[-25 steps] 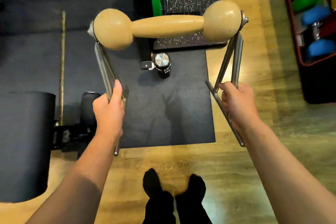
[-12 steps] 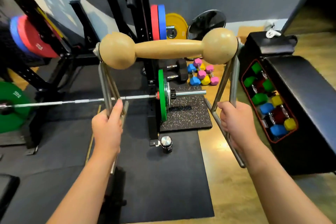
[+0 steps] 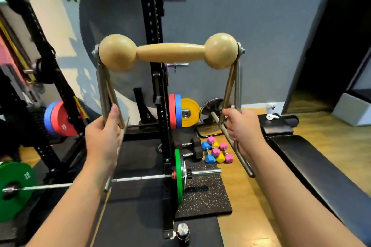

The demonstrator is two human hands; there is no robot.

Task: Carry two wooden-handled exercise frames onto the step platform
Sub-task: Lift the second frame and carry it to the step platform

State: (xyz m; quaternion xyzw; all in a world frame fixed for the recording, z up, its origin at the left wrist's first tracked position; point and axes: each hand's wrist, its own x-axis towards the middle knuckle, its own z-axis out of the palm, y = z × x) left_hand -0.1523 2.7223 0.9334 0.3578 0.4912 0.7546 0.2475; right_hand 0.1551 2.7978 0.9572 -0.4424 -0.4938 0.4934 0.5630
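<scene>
I hold one exercise frame in the air in front of me: a pale wooden handle with a ball at each end sits on top of two pairs of steel legs. My left hand grips the left legs near their foot bar. My right hand grips the right legs, whose steel foot bar runs back along my forearm. The frame is upright and level, at about chest height. No second frame and no step platform show in this view.
A black squat rack upright stands straight ahead. A barbell with a green plate lies low across the black floor mat. Small coloured dumbbells lie behind it, a black padded bench runs along the right, and a metal bottle stands below.
My view has tilted up from the floor to the rack and wall. The frame stays in both hands with the same grip and now stands higher against the background.
</scene>
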